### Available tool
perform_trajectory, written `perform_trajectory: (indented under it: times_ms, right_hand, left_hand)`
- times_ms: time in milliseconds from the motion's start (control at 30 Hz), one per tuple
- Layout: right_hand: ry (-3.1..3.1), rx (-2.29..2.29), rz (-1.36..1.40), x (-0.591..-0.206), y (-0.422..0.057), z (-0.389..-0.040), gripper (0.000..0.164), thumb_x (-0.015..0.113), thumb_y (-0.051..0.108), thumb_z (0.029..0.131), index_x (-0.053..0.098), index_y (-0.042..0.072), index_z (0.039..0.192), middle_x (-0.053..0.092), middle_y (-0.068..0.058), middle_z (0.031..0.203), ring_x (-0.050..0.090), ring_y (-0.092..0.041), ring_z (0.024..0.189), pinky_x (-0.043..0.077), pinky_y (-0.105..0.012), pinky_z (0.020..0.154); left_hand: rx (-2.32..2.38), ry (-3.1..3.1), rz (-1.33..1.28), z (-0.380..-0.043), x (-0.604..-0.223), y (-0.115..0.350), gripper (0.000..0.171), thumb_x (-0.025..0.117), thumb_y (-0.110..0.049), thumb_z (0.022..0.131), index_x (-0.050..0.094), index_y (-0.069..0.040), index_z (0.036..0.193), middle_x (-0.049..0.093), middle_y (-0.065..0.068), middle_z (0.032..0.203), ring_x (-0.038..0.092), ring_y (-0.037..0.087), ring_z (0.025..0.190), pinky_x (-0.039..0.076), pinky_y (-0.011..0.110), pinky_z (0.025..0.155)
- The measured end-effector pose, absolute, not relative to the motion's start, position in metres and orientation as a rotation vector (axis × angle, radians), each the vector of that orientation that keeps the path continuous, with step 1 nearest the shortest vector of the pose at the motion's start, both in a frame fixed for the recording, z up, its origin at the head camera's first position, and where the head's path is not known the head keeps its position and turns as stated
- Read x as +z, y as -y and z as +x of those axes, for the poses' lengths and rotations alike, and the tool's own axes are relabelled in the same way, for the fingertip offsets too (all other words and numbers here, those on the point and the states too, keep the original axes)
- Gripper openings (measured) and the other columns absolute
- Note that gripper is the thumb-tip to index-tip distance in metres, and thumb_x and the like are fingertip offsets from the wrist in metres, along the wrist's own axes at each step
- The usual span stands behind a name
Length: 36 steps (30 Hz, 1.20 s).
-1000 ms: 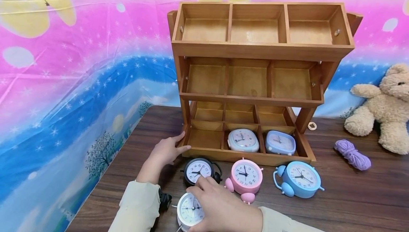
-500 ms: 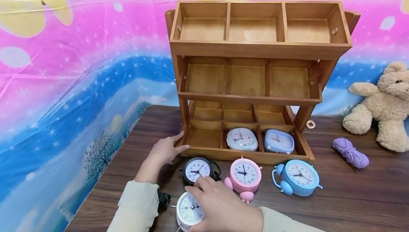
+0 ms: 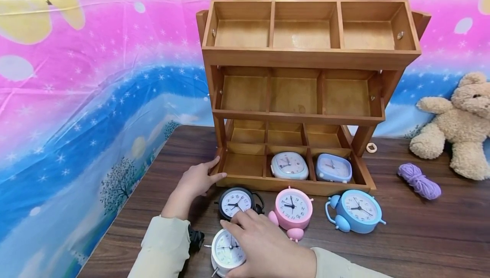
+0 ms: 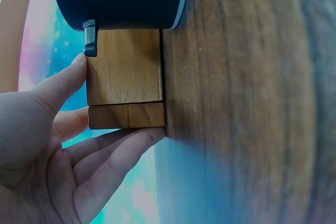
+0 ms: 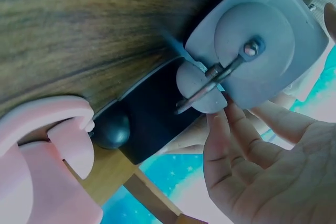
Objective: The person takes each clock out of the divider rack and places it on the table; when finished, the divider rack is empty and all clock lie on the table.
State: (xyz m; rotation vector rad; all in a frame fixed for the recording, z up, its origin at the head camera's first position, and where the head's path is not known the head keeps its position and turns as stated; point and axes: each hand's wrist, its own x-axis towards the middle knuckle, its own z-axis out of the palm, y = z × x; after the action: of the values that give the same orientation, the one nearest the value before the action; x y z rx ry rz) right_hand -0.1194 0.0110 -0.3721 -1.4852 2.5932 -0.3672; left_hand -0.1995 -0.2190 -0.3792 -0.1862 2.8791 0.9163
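One white clock (image 3: 225, 248), between right fingers (image 3: 232, 228) and thumb (image 3: 238, 272), thumb contact unclear

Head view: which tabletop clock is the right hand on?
The white clock, gripped by the right hand; the black clock, pink clock and light-blue clock are nearer the shelf.

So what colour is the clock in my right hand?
White; the clock shows best in the head view.

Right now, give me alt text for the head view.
The right hand grips a white clock; the left hand touches the lower left corner of a rack. A black clock, pink clock and blue clock lie in front; two more clocks sit low inside the rack.
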Motion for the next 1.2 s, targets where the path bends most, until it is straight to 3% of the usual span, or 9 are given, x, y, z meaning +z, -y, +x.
perform_trajectory:
  times_ms: [267,433,633,867,1200]
  right_hand:
    - [-2.667,-0.328,-1.515,-0.367,-0.01,-0.121,0.09,0.067,0.074,0.076,0.05,0.023,0.148,0.055,0.002,0.135,0.05,-0.015,0.121,0.046,-0.043,0.1]
    - [-2.7,-0.319,-1.531,-0.36,-0.012,-0.127,0.081,0.059,0.073,0.083,0.052,0.022,0.146,0.053,0.002,0.142,0.049,-0.018,0.129,0.043,-0.046,0.102]
    - [-2.772,-0.335,-1.496,-0.353,-0.016,-0.147,0.073,0.056,0.067,0.091,0.053,0.019,0.146,0.044,-0.001,0.153,0.036,-0.024,0.143,0.033,-0.055,0.109]
    - [-2.89,-0.321,-1.255,-0.342,-0.026,-0.18,0.076,0.061,0.063,0.089,0.049,0.018,0.149,0.034,-0.003,0.159,0.024,-0.033,0.148,0.02,-0.069,0.109]
    - [-2.943,-0.187,-0.994,-0.344,-0.041,-0.231,0.078,0.061,0.062,0.09,0.048,0.012,0.149,0.037,-0.015,0.156,0.027,-0.041,0.145,0.025,-0.064,0.111]
  left_hand:
    - [0.907,-2.881,-0.184,-0.198,-0.377,0.218,0.068,0.062,-0.042,0.097,0.032,-0.025,0.157,0.04,0.028,0.15,0.064,0.02,0.055,0.05,0.031,0.056]
    - [0.892,-2.883,-0.172,-0.198,-0.376,0.218,0.068,0.061,-0.043,0.098,0.032,-0.024,0.157,0.042,0.028,0.148,0.063,0.021,0.055,0.049,0.031,0.055]
    - [0.873,-2.884,-0.182,-0.198,-0.375,0.218,0.068,0.061,-0.044,0.098,0.032,-0.025,0.157,0.046,0.029,0.145,0.063,0.021,0.055,0.049,0.031,0.055]
    - [0.856,-2.885,-0.207,-0.198,-0.377,0.217,0.069,0.061,-0.044,0.097,0.032,-0.025,0.157,0.044,0.029,0.146,0.063,0.02,0.053,0.048,0.031,0.054]
    - [0.864,-2.886,-0.214,-0.198,-0.377,0.217,0.069,0.061,-0.043,0.098,0.031,-0.025,0.157,0.046,0.029,0.145,0.062,0.022,0.054,0.046,0.03,0.052]
